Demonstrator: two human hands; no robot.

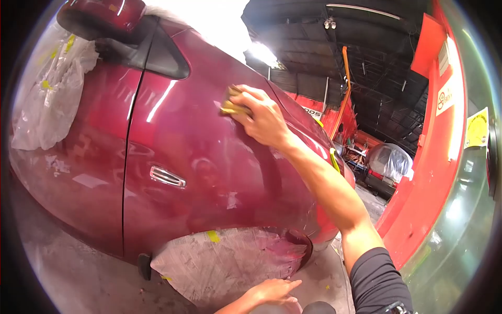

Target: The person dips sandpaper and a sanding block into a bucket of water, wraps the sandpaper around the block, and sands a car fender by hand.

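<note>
My right hand [264, 118] reaches up to the dark red front fender [209, 136] of a car. Its fingers are wrapped round a folded piece of yellow-brown sandpaper [235, 107], pressed against the panel and slightly blurred. Low in the view, my left hand [272, 290] is in front of the papered wheel arch, with its index finger stretched out; the lower fingers are partly hidden. Masking paper [225, 267] with yellow tape [213, 236] covers the wheel opening. The fender's paint looks dull and cloudy in patches.
A chrome side trim [168, 177] sits on the fender beside the door gap. The side mirror [102, 18] juts out at upper left, above plastic sheeting [55, 99]. A red post [418, 172] stands at right, and another plastic-covered car [387, 165] is parked behind.
</note>
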